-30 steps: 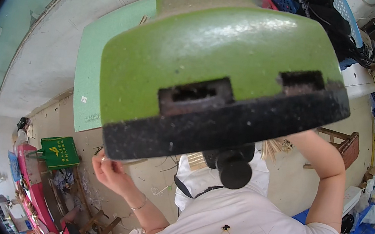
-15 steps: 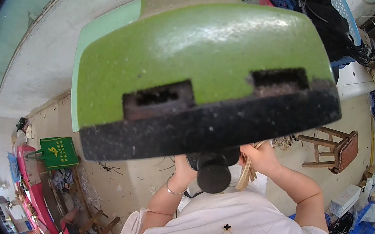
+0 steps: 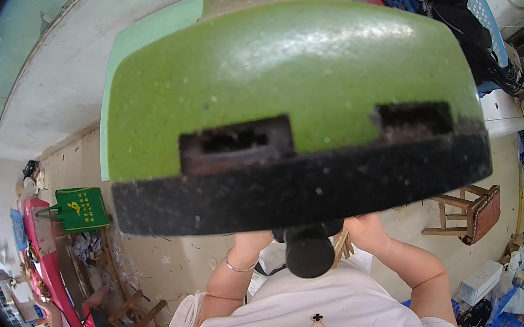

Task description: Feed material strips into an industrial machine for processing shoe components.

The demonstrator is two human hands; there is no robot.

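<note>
Here, right hand (image 3: 366, 230) at tan strips (image 3: 344, 247), left hand (image 3: 252, 241) part-hidden by green machine (image 3: 301, 69), hands' openness, grip unclear

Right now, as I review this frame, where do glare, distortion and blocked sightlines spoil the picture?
Head view: white glare streaks the upper part of the glossy, rounded green casing; head view: its thick black lower band hides most of the bare left hand and part of the bare right hand; head view: fisheye distortion bows the pale blue-green panel, and the corners go black.
</note>
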